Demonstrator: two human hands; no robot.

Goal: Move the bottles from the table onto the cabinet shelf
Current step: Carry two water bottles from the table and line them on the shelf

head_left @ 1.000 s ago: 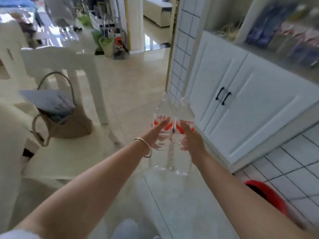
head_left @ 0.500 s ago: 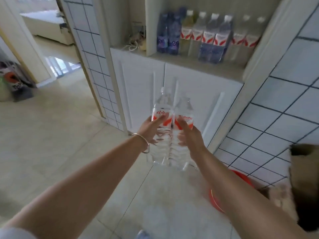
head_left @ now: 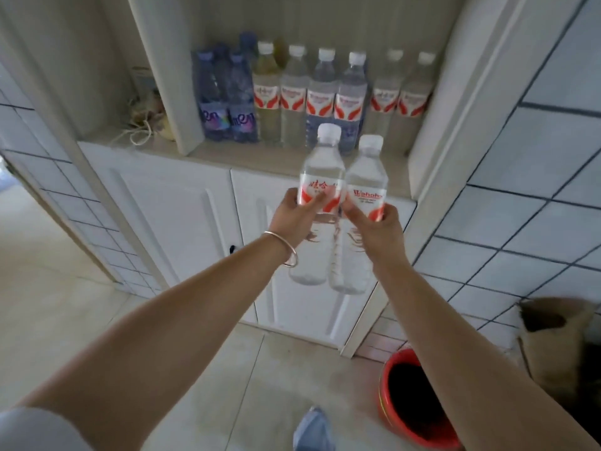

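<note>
Each of my hands carries a clear water bottle with a white cap and a red-and-white label. My left hand point(head_left: 297, 216), a bangle on its wrist, grips the left bottle point(head_left: 320, 170) around its middle. My right hand point(head_left: 377, 224) grips the right bottle point(head_left: 367, 180) the same way. Both bottles stand upright, side by side and touching, just in front of and below the cabinet shelf point(head_left: 247, 157). On that shelf stand several like bottles point(head_left: 351, 92) in a row and a blue shrink-wrapped pack point(head_left: 227, 99) at its left end.
White cabinet doors point(head_left: 182, 222) lie below the shelf. A vertical divider point(head_left: 169, 76) separates a left niche holding a coiled cord point(head_left: 140, 133). A red bucket point(head_left: 387, 385) sits on the floor at lower right, a brown bag point(head_left: 559, 340) beside it. Tiled walls flank the cabinet.
I have turned from the chair and doorway toward the cabinet and come closer. Both bottles have risen in my hands toward the shelf. The grip is unchanged.
</note>
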